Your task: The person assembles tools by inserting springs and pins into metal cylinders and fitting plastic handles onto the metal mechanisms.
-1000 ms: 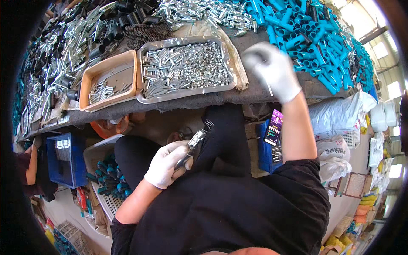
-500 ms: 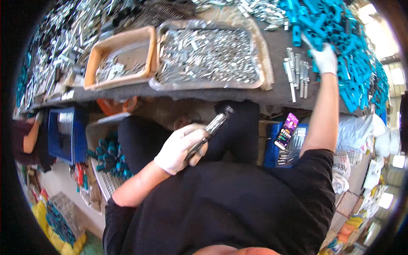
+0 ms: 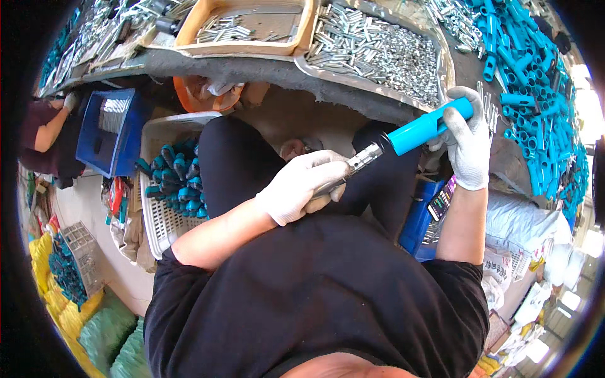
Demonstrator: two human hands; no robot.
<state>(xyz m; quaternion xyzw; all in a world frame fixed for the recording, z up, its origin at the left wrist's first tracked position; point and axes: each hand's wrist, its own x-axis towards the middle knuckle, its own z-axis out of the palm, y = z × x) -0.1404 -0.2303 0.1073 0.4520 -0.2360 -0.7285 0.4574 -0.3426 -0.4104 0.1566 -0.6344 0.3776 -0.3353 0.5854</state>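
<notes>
Both my hands wear white gloves. My left hand (image 3: 309, 183) is closed around a metal rod-like part (image 3: 365, 157), silver and black, whose lower end is hidden in the palm. In my right hand (image 3: 466, 142) is a blue plastic tube (image 3: 428, 128) with a slot in its side, pinched between thumb and fingers. The tube's lower end meets or overlaps the dark tip of the metal part; the two are nearly in line, slanting up to the right. Behind my right hand, several slim silver rods (image 3: 490, 104) lie on the bench, partly hidden.
Many blue tubes (image 3: 542, 126) are heaped at the right. A tray of small metal pins (image 3: 378, 53) and a tan bin (image 3: 252, 45) stand on the bench. Below are a white basket (image 3: 165, 236) of blue-and-black parts, a blue crate (image 3: 94, 142) and a phone (image 3: 442, 199). Another person's arm (image 3: 53, 129) shows far left.
My right hand has come back from the blue heap with a tube, bringing it to the metal part. My left hand has shifted right with that part. The view has moved too.
</notes>
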